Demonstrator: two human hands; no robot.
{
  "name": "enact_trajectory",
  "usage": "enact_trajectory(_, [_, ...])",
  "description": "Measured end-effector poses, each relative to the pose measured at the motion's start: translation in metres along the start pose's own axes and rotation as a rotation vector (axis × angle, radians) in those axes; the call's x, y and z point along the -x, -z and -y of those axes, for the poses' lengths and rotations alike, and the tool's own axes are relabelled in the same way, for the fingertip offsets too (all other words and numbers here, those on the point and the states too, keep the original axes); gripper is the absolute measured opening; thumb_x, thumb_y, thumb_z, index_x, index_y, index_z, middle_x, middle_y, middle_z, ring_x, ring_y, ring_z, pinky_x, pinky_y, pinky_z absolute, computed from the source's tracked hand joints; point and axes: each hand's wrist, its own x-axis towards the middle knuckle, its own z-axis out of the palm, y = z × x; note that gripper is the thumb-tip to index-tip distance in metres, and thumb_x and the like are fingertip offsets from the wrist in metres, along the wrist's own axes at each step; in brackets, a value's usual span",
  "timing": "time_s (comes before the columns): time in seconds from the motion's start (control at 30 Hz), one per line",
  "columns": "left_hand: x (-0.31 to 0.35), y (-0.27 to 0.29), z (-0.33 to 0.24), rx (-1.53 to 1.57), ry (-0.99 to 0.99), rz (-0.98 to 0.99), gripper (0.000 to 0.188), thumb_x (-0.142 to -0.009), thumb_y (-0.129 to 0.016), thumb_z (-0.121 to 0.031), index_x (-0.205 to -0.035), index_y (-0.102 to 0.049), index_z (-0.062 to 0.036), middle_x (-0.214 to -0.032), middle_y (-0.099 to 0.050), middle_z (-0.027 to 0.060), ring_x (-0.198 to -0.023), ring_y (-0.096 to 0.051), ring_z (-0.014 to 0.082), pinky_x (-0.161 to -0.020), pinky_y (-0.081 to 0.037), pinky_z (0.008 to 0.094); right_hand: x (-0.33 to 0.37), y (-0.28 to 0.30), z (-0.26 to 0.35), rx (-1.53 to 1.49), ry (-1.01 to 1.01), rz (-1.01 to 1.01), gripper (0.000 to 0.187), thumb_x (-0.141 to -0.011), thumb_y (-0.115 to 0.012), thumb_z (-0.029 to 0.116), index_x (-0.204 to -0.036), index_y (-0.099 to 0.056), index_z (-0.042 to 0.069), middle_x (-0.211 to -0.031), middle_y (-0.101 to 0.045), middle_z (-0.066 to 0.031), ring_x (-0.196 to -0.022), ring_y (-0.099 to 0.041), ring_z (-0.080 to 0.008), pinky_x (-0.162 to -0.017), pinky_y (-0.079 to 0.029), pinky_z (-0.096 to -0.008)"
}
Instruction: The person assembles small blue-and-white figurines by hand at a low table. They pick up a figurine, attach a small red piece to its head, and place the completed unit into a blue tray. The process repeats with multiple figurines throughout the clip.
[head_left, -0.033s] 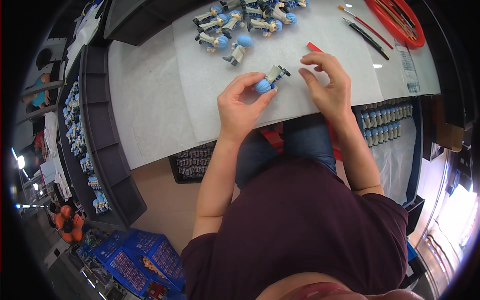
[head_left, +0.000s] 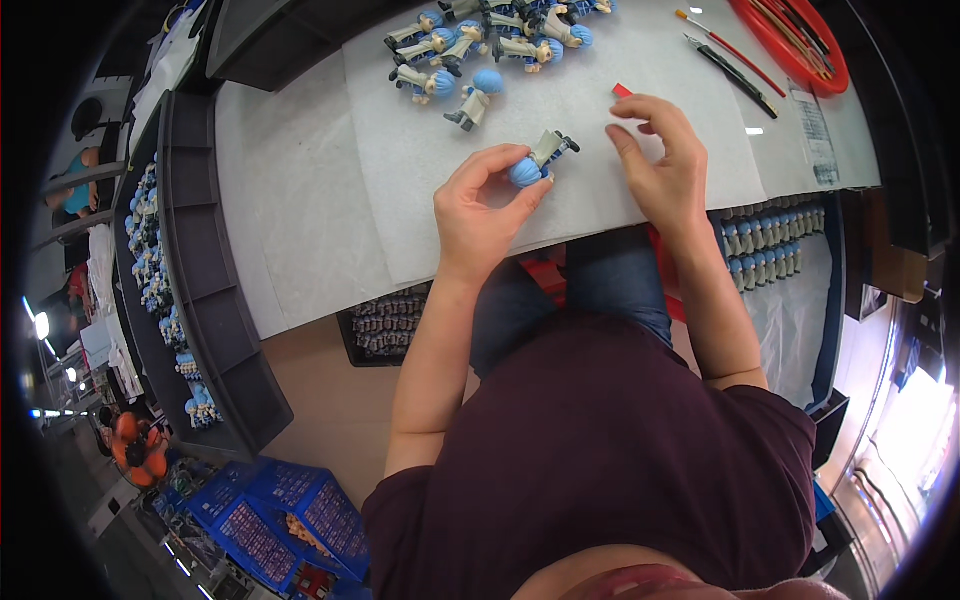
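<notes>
From my end I see the left hand (head_left: pixel 468 218) pinching a small glossy figurine (head_left: pixel 546 148) between thumb and forefinger. It has a rounded, ridged light-blue head, a smooth pale-grey cloak and dark shoes; the hand grips it at the head, just above the sheet, feet pointing up and to the right. The right hand (head_left: pixel 673 175) is empty as far as I can make out, its fingers curved and parted from the thumb. A flat bright-red strip (head_left: pixel 622 90) lies by its fingertips, partly hidden; I can't tell whether they touch.

Beneath is a thin, matte white sheet (head_left: pixel 420 190) over a smooth grey tabletop (head_left: pixel 290 215). On the sheet, beyond the left hand, I see a single blue-headed figurine (head_left: pixel 478 103) near a loose heap of similar figurines (head_left: pixel 467 45). At the far right lie a slender red-handled brush (head_left: pixel 745 66) and a black pen-shaped tool (head_left: pixel 745 87), beside a shiny red oval tray (head_left: pixel 839 82) holding sticks.

To the left stands a dark-grey ribbed plastic tray (head_left: pixel 212 260); further down I see blue lattice-sided plastic crates (head_left: pixel 245 535) and a brown floor (head_left: pixel 320 410).
</notes>
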Motion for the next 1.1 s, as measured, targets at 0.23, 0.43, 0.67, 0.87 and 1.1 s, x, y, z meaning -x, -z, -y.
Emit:
enact_trajectory(0.23, [0.000, -0.001, -0.002, -0.081, 0.027, 0.030, 0.031, -0.068, -0.074, 0.004, -0.097, -0.062, 0.0026, -0.096, -0.062, 0.0079, -0.084, -0.058, 0.0119, -0.077, -0.050, 0.0250, -0.018, -0.001, -0.024, 0.376, -0.012, 0.075, 0.017, -0.074, -0.066, 0.007, -0.091, -0.064, 0.005, -0.086, -0.065, -0.0086, -0.083, -0.058, -0.0257, -0.074, -0.047, -0.0344])
enact_trajectory(0.43, [0.003, -0.002, -0.006, -0.012, 0.094, 0.010, 0.040, -0.067, -0.075, 0.003, -0.103, -0.057, 0.0041, -0.096, -0.062, 0.0107, -0.087, -0.059, 0.0144, -0.079, -0.051, 0.0268, -0.005, -0.005, 0.010, -0.088, -0.254, 0.134, 0.018, -0.073, -0.067, 0.004, -0.091, -0.066, 0.004, -0.080, -0.067, -0.0085, -0.071, -0.063, -0.0161, -0.067, -0.049, -0.0273])
enact_trajectory(0.67, [0.002, -0.001, -0.006, 0.022, 0.106, 0.010, 0.045, -0.067, -0.076, 0.002, -0.106, -0.054, 0.0049, -0.098, -0.062, 0.0126, -0.087, -0.060, 0.0154, -0.079, -0.051, 0.0278, 0.007, -0.014, 0.026, -0.283, -0.369, 0.167, 0.017, -0.074, -0.068, 0.004, -0.091, -0.066, 0.002, -0.079, -0.067, -0.0074, -0.072, -0.062, -0.0118, -0.067, -0.048, -0.0245])
enact_trajectory(0.87, [0.003, 0.002, -0.005, 0.018, 0.109, 0.002, 0.046, -0.066, -0.078, -0.003, -0.105, -0.055, 0.0037, -0.095, -0.063, 0.0110, -0.086, -0.060, 0.0143, -0.076, -0.051, 0.0264, 0.008, -0.019, 0.031, -0.297, -0.368, 0.174, 0.016, -0.075, -0.067, 0.004, -0.091, -0.065, 0.001, -0.081, -0.067, -0.0063, -0.073, -0.061, -0.0109, -0.067, -0.047, -0.0243])
enact_trajectory(1.1, [0.002, 0.008, -0.010, -0.010, 0.082, 0.009, 0.045, -0.064, -0.079, -0.008, -0.103, -0.058, 0.0009, -0.094, -0.064, 0.0098, -0.084, -0.062, 0.0130, -0.072, -0.050, 0.0251, 0.010, -0.019, 0.023, -0.363, -0.395, 0.193, 0.016, -0.076, -0.067, 0.002, -0.092, -0.064, -0.001, -0.082, -0.064, -0.0069, -0.075, -0.060, -0.0118, -0.069, -0.047, -0.0233])
